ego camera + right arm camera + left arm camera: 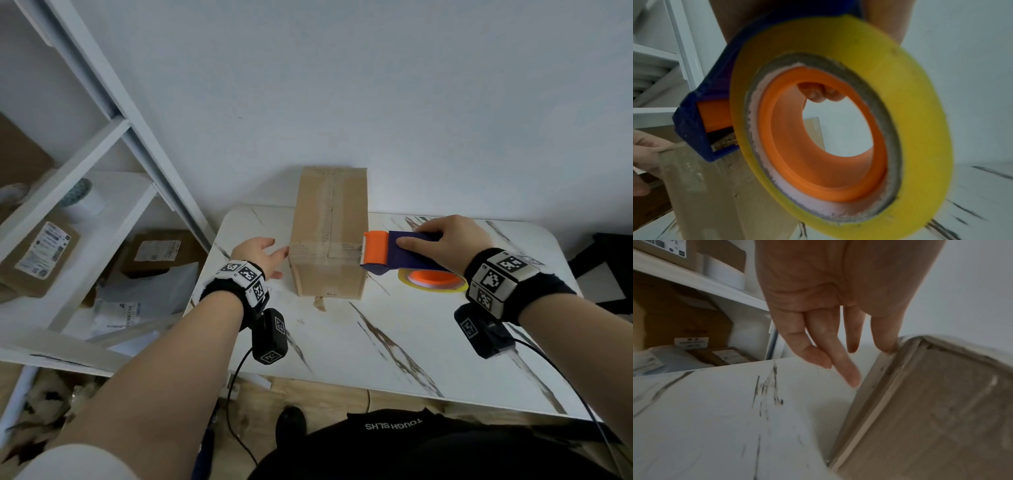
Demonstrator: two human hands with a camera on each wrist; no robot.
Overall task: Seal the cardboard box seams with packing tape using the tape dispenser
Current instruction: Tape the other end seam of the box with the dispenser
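A long cardboard box [329,219] lies on the white marble table [394,346], one end facing me. My right hand [442,243] grips the tape dispenser [404,255], blue with an orange head and a yellow tape roll [906,81]. Its toothed orange head sits at the box's upper right edge, near the front. A strip of clear tape [325,247] runs across the box top from there to the left edge. My left hand [274,260] is open beside the box's left side. Its thumb tip [888,348] touches the box [937,418] at the top edge.
White shelving [113,137] stands to the left, holding labelled parcels [41,253] and a roll [82,198]. More parcels lie on the floor below. A small scrap [319,303] lies on the table in front of the box. A dark object [609,260] sits beyond the table's right edge.
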